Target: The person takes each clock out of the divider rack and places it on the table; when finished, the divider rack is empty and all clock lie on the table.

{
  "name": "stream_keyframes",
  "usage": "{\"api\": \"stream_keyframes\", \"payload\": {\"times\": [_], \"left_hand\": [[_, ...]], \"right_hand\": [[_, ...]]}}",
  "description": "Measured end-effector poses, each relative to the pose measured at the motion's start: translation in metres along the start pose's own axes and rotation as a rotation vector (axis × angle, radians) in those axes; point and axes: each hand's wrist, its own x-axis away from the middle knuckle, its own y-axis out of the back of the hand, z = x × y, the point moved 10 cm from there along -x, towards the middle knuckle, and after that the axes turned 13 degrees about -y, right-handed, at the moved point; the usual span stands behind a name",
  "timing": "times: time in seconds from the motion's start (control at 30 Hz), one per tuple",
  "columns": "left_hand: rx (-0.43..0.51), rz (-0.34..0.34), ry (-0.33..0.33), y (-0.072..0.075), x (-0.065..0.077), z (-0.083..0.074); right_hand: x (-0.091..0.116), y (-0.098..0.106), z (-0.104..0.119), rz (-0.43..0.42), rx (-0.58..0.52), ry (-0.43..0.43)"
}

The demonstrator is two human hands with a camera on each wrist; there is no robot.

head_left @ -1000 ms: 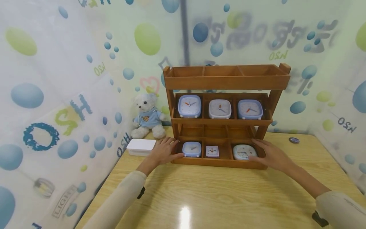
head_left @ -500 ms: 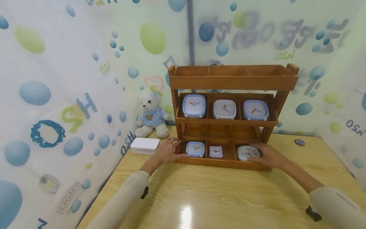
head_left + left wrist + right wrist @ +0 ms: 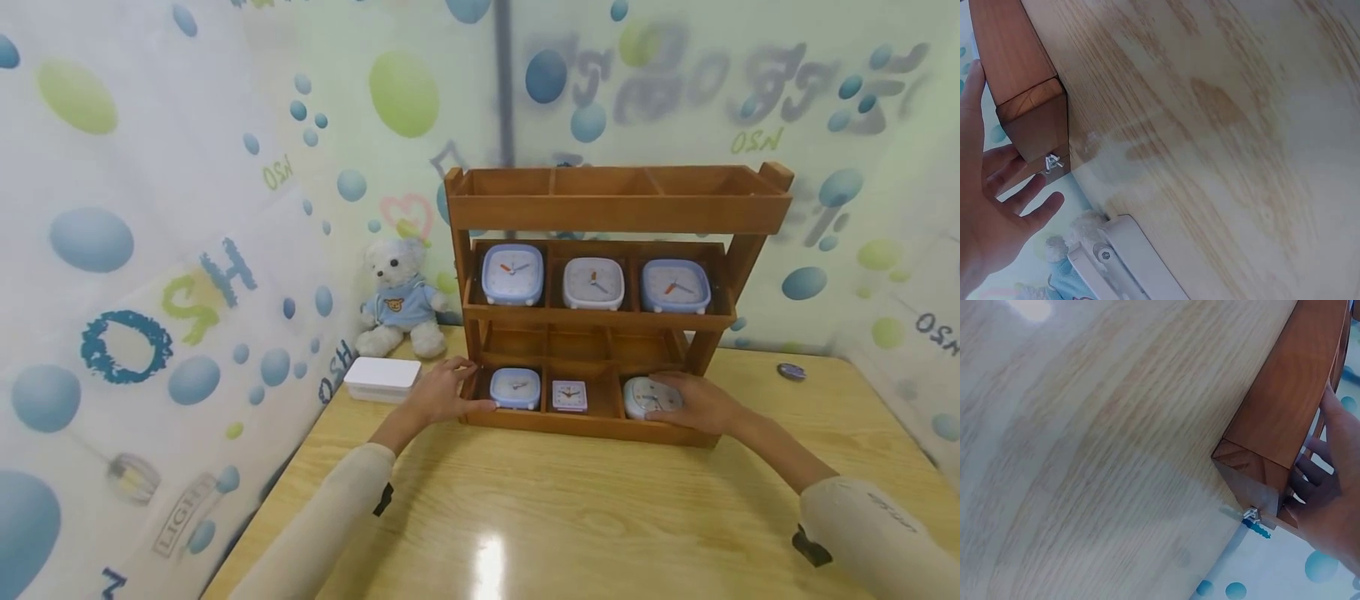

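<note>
A brown wooden rack (image 3: 619,215) with three tiers of compartments stands on the table. My left hand (image 3: 435,395) rests at the left end of its bottom tier, thumb along the front by a blue clock (image 3: 515,388). In the left wrist view, the left hand's fingers (image 3: 1036,214) are loosely bent and spread beside the tier's end. At the other end my right hand (image 3: 699,403) holds a pale round-cornered clock (image 3: 643,398), thumb across its front and fingers over its upper right side. A small square pink clock (image 3: 569,396) sits in the middle compartment.
On the middle tier stand a light blue clock (image 3: 513,274), a white clock (image 3: 593,283) and a blue clock (image 3: 676,286). A white teddy bear (image 3: 401,304) in blue and a white box (image 3: 382,378) are at the left. A small oval object (image 3: 791,372) lies at the right.
My right hand has moved left over the pale clock, its fingers now covering the clock's right side and top. The left hand stays at the rack's end. The head view has shifted slightly.
</note>
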Motion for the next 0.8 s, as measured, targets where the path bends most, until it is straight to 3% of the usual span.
{"api": "stream_keyframes", "payload": {"times": [0.27,0.43,0.57,0.8], "left_hand": [[-0.002,0.015,0.019,-0.003,-0.001,0.002],[0.0,0.009,0.026,-0.001,-0.001,0.0],[-0.007,0.004,0.019,0.0,-0.001,-0.001],[-0.003,0.002,0.013,0.001,-0.001,0.001]], "right_hand": [[-0.008,-0.003,-0.006,0.084,-0.038,-0.02],[-0.01,0.0,-0.005,0.104,0.009,-0.04],[-0.01,0.002,-0.006,0.082,0.07,-0.057],[-0.011,0.007,-0.003,-0.005,0.07,-0.037]]}}
